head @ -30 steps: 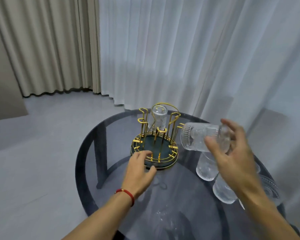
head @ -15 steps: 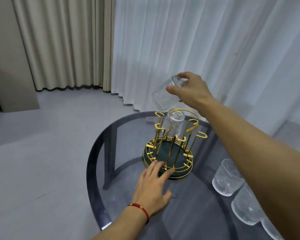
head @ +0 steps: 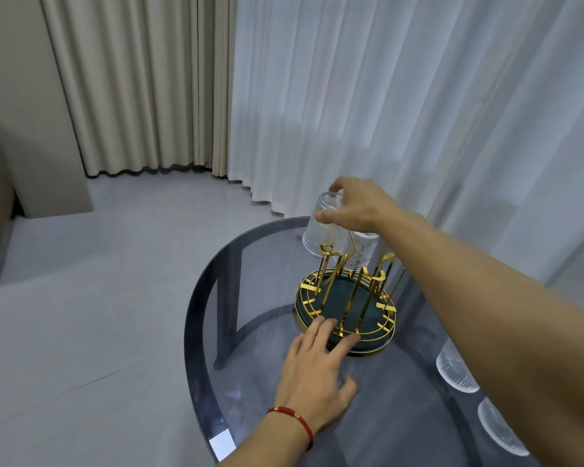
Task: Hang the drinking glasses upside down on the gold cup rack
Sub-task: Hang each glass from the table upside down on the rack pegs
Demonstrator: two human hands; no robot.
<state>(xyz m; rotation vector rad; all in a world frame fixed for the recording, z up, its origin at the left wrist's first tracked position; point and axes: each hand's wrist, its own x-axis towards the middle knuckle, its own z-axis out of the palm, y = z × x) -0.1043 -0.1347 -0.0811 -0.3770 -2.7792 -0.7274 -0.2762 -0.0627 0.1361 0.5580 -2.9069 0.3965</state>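
Observation:
The gold cup rack (head: 346, 308) with a dark green base stands on a round smoked-glass table (head: 250, 332). My right hand (head: 358, 205) grips the base of a ribbed drinking glass (head: 324, 230), mouth down, its rim over a gold prong at the rack's far left. A second glass (head: 363, 254) hangs upside down on the rack behind it, partly hidden by my hand. My left hand (head: 317, 369) lies flat on the table, its fingertips pressing the front rim of the rack's base. Two more glasses (head: 455, 372) (head: 499, 429) stand at the right, partly behind my right forearm.
White sheer curtains hang close behind the table and beige drapes to the left. Grey floor lies to the left of the table's edge. A beige piece of furniture stands at the far left.
My right hand has carried the glass from beside the rack up over it, turned it mouth down and lowered it onto a prong. My left hand has stayed at the rack's base.

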